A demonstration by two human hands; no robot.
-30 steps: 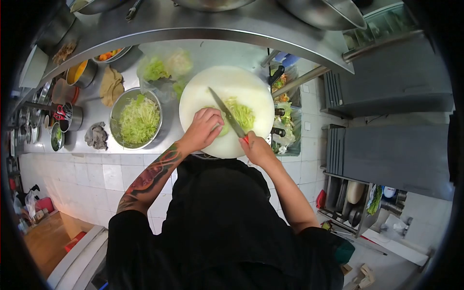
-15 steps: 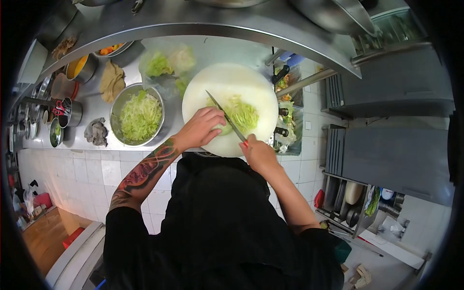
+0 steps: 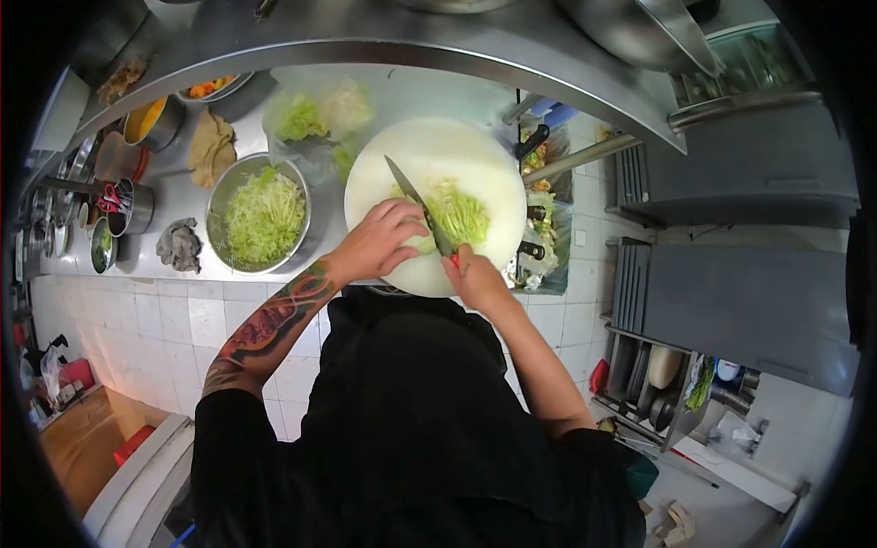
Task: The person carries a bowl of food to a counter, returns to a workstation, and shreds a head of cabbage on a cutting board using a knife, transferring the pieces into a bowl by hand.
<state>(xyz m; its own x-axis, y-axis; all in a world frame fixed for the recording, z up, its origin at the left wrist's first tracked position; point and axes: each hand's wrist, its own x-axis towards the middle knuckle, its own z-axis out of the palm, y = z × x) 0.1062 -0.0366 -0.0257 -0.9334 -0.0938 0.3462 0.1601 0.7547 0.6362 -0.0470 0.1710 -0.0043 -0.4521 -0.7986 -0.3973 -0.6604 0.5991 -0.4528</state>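
A round white cutting board (image 3: 438, 144) lies on the counter in front of me. My left hand (image 3: 382, 239) is closed over a piece of pale green lettuce (image 3: 423, 245), its fingers curled against the cut side. In my right hand (image 3: 479, 279) is a kitchen knife (image 3: 412, 194) with a red handle, its blade pointing to the upper left, right beside my left fingers. Shredded lettuce (image 3: 460, 213) is heaped on the board to the right of the blade. How much lettuce is under my left hand is hidden.
Left of the board stands a metal colander (image 3: 213, 205) of shredded lettuce. Behind it lie a clear plastic bag (image 3: 274, 105) with lettuce and a tan cloth (image 3: 211, 151). A grey rag (image 3: 179, 245) sits farther left. The steel shelf edge (image 3: 402, 55) overhangs the counter.
My right hand has moved slightly left, and the knife has shifted up and left, with more of its blade face showing. My left hand has stayed almost in place on the lettuce.
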